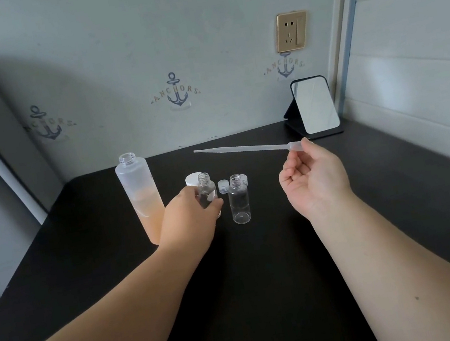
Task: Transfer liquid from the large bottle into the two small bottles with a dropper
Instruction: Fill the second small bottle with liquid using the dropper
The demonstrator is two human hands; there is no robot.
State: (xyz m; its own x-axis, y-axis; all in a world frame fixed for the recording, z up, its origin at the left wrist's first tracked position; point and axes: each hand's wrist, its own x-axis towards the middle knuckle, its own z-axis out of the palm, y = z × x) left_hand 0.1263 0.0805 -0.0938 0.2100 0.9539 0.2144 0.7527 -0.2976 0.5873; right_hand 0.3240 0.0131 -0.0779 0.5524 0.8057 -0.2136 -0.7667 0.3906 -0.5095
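On the black table, the left hand grips one clear small bottle; the second small bottle stands just beside at 3 o'clock. The frosted large bottle, open and half full of peach liquid, stands at 9 o'clock. The right hand pinches the dropper by its bulb, tip pointing 9 o'clock.

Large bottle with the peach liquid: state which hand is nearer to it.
Left. The left hand grips a small bottle right beside the large bottle; the right hand holds the dropper well off to its right.
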